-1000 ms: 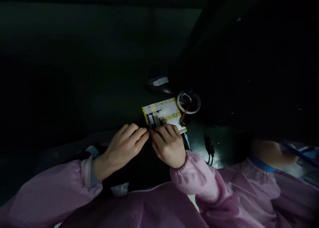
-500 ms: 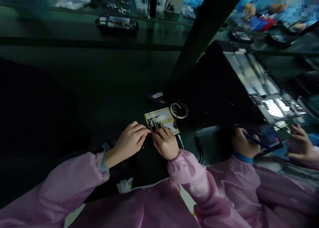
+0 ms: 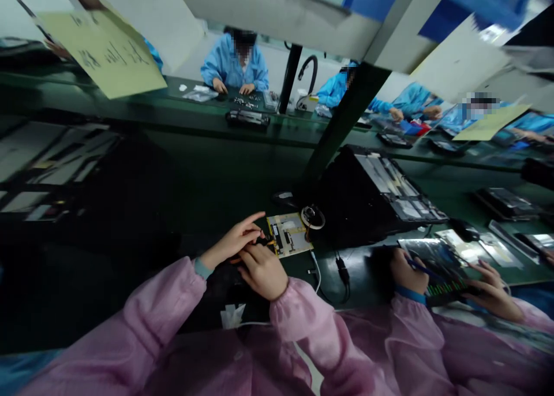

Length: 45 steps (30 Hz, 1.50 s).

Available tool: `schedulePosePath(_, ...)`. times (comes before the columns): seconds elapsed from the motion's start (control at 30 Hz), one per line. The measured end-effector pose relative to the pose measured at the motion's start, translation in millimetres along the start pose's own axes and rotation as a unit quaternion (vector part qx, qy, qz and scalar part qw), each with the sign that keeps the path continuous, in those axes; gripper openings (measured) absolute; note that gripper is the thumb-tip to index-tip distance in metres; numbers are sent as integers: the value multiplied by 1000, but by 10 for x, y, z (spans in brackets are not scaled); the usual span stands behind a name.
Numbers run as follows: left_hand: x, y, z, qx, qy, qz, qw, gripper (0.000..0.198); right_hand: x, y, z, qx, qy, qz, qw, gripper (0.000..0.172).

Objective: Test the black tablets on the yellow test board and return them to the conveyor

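A flat electronic panel [image 3: 298, 243] with yellow edges, a pale back and dark parts lies on the dark bench. My left hand [image 3: 234, 241] is at the panel's left edge, its index finger stretched out and its thumb and other fingers drawn together. Close below it, my right hand [image 3: 265, 272] has its fingers bent and pressed together; what they hold is hidden. A small orange strip [image 3: 236, 261] shows beside the right fingertips, and dark, thin parts lie between the hands and the panel. A round part with a white ring [image 3: 312, 217] touches the panel's upper right corner.
A white cable [image 3: 318, 272] and a black cable [image 3: 343, 269] lie right of the panel. Black stacked trays [image 3: 381, 182] stand beyond, more trays [image 3: 56, 159] at left. A dark post [image 3: 346, 113] rises behind. At right, a co-worker's hands [image 3: 409, 272] hold a pen over a device.
The view has tilted up, bringing co-workers and hanging papers into sight. My hands have shifted left off the panel's lower edge, and my left index finger has straightened.
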State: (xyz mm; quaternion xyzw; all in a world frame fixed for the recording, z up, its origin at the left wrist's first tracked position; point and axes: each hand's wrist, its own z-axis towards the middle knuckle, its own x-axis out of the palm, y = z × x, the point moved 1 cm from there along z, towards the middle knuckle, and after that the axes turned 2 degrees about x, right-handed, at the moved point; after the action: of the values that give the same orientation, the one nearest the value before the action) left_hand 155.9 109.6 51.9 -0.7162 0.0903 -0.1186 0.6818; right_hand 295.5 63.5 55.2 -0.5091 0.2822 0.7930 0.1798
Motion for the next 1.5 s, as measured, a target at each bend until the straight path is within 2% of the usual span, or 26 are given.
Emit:
schedulePosePath(0.07,-13,-7,14,-27,6,-3,1000,43,126,69,64,-8,10,-28,1000,28)
schedulePosePath(0.17,-10,-2,13,-29,-10,8,999,32,205,129,106,-4,8,-50,999,14)
schedulePosePath(0.27,8,17,-17,-19,-15,16,1000,32,111,126,80,24,-13,-2,1000,10)
schedulePosePath(0.33,10,21,-41,-24,-27,12,999,34,-18,46,21,81,-56,81,992,9)
schedulePosePath(0.37,13,14,-52,-28,-30,15,999,35,-88,-22,-22,124,-83,136,979,13)
schedulePosePath(0.43,38,-26,-76,-33,-28,38,998,36,-222,-197,-123,217,-131,250,935,20)
schedulePosePath(0.53,150,-140,-118,-15,-12,86,996,33,-374,-460,-247,304,-167,359,867,18)
schedulePosePath(0.6,253,-210,-135,12,-5,110,994,31,-436,-581,-267,322,-170,370,855,16)
schedulePosePath(0.73,393,-221,-130,65,-17,165,984,29,-453,-671,-173,310,-138,385,858,23)
schedulePosePath(0.83,406,-148,-130,93,-41,206,973,30,-407,-686,-102,307,-118,419,846,26)
schedulePosePath(1.0,394,-98,-158,92,-94,226,965,24,-332,-729,-102,320,-98,440,833,26)
schedulePosePath(1.1,430,-131,-183,132,-104,283,944,12,-325,-744,-131,321,-80,420,845,24)
schedulePosePath(1.23,482,-133,-196,180,-85,359,912,13,-361,-738,-154,298,-60,380,873,23)
schedulePosePath(1.37,494,-97,-187,187,-84,385,900,14,-366,-735,-183,279,-53,345,894,22)
schedulePosePath(1.5,503,-79,-184,203,-90,402,888,14,-326,-735,-223,283,-59,340,895,22)
